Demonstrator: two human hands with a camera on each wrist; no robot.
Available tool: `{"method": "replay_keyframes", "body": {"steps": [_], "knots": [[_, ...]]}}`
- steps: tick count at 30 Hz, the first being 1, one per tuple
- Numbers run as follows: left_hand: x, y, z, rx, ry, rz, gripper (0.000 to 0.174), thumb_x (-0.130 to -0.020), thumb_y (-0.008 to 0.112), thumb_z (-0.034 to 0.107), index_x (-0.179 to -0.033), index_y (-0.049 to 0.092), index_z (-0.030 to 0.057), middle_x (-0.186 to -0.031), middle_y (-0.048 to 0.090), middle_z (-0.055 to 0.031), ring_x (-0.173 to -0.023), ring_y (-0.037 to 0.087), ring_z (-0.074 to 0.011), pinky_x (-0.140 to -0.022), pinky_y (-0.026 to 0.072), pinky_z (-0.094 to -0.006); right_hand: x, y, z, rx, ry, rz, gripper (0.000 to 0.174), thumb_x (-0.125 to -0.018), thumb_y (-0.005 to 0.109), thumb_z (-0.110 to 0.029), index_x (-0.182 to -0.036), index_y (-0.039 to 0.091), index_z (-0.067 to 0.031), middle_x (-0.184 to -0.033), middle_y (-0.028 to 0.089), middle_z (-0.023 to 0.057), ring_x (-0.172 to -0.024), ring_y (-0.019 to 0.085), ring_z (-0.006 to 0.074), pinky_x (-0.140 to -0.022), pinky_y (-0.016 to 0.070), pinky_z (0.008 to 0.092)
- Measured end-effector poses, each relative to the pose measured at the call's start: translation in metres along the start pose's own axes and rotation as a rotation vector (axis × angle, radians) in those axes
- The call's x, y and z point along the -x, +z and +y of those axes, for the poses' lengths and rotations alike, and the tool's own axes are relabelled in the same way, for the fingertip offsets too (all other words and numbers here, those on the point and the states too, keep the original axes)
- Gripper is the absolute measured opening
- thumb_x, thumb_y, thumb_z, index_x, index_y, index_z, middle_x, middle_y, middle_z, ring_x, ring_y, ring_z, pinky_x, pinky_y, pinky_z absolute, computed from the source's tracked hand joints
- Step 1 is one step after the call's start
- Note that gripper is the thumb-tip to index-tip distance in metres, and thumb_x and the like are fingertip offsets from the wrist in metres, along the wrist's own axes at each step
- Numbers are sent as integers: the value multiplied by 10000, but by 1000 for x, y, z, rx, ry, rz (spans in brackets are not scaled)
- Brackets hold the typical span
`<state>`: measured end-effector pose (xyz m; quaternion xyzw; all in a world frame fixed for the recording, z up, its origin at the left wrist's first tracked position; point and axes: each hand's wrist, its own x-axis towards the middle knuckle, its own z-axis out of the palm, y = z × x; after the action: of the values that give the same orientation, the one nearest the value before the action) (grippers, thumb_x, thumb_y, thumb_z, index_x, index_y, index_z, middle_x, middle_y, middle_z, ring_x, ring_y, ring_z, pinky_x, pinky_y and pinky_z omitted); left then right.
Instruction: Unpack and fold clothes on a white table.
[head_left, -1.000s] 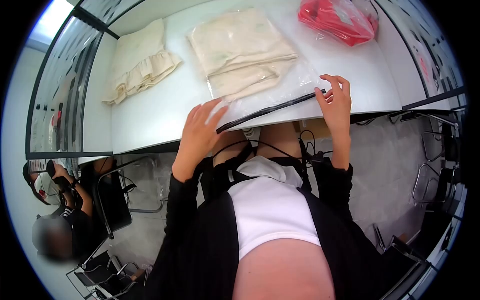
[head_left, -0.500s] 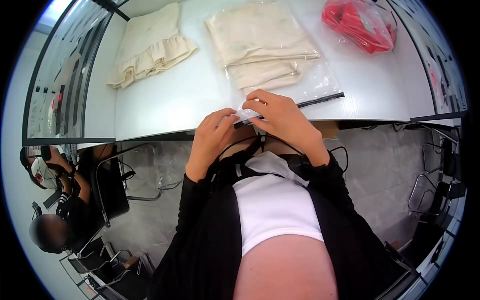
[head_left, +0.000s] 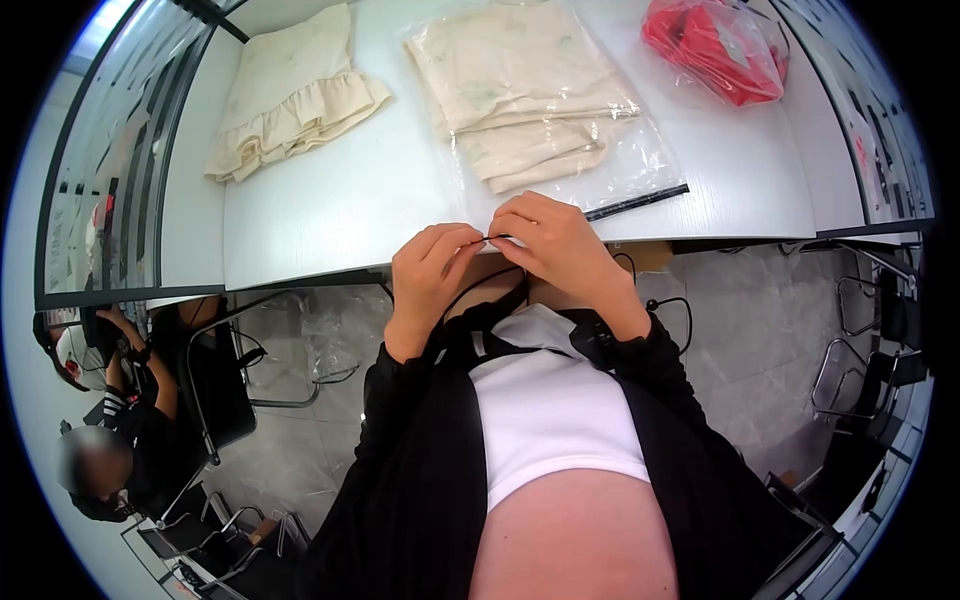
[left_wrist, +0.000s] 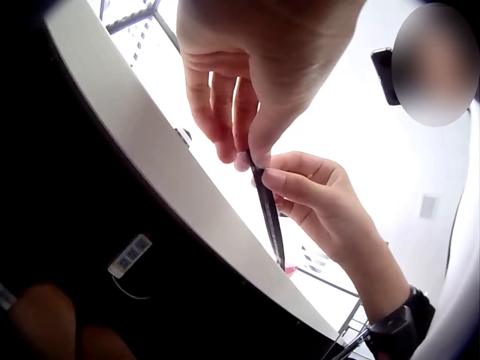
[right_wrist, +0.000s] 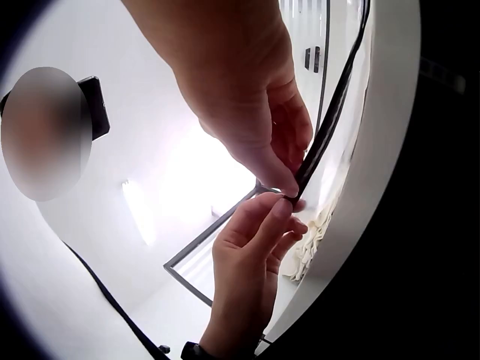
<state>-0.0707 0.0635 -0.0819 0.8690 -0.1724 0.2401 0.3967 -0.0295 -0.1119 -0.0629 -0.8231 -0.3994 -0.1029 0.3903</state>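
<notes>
A clear plastic bag (head_left: 645,160) lies on the table with folded cream cloth (head_left: 530,80) inside. Along its near edge runs a black strip (head_left: 640,203). My left hand (head_left: 428,275) pinches the strip's left end between thumb and fingertips, right at the table's front edge. Close beside it, my right hand (head_left: 560,245) pinches the same strip, its thumb and fingers nearly meeting the left ones. In the left wrist view the strip (left_wrist: 268,210) slants away from both sets of fingertips. The right hand covers part of the strip in the head view.
A cream cloth with a ruffled edge (head_left: 300,110) lies at the left of the white table (head_left: 320,220). Red material in a clear bag (head_left: 715,50) sits at the back right. Side panels (head_left: 195,160) bound the table. A person (head_left: 150,400) is at the left, near chairs (head_left: 225,400).
My right hand has moved left from the strip's right end to beside my left hand. Both hands' fingers have closed on the strip's left end. The head view has shifted slightly.
</notes>
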Motion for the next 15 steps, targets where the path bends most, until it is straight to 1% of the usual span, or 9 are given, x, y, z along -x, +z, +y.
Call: {"method": "replay_keyframes", "body": {"steps": [3,6,9,12,15], "knots": [[-1,0,3,14,-40,-10,134,-695,675,-24,-808,617,19,-789,620,-75,-696,597,-197,-606,475,-274,0,0,1,-22,25,-12,112,-699,652,-66,-780,578,-44,-806,573,39,-744,562,214,-631,471,313],[0,1,4,21,-79,-20,136,-695,673,-27,-809,615,20,-790,611,-63,-676,574,-185,-595,468,-265,-1,0,3,-14,8,-16,115,-690,647,-49,-778,574,-37,-801,572,43,-743,561,218,-630,472,313],[-2,3,1,-3,-25,-23,145,-700,655,-1,-818,583,43,-792,591,-53,-692,542,-221,-583,446,-312,-2,-1,3,12,3,-20,114,-684,642,-41,-772,569,-35,-800,572,45,-742,561,219,-628,471,314],[-5,4,1,-14,-6,-84,168,-696,643,-11,-831,558,42,-804,576,-45,-715,524,-224,-588,440,-315,-2,0,5,24,-16,-17,114,-681,639,-37,-766,564,-34,-798,571,47,-739,559,220,-624,469,315],[-6,3,-1,-51,50,-121,184,-694,636,-16,-840,543,46,-811,568,-43,-710,524,-225,-581,438,-314,-1,1,7,13,-44,-13,120,-676,644,-34,-763,560,-35,-790,568,44,-737,556,217,-621,466,313]]}}
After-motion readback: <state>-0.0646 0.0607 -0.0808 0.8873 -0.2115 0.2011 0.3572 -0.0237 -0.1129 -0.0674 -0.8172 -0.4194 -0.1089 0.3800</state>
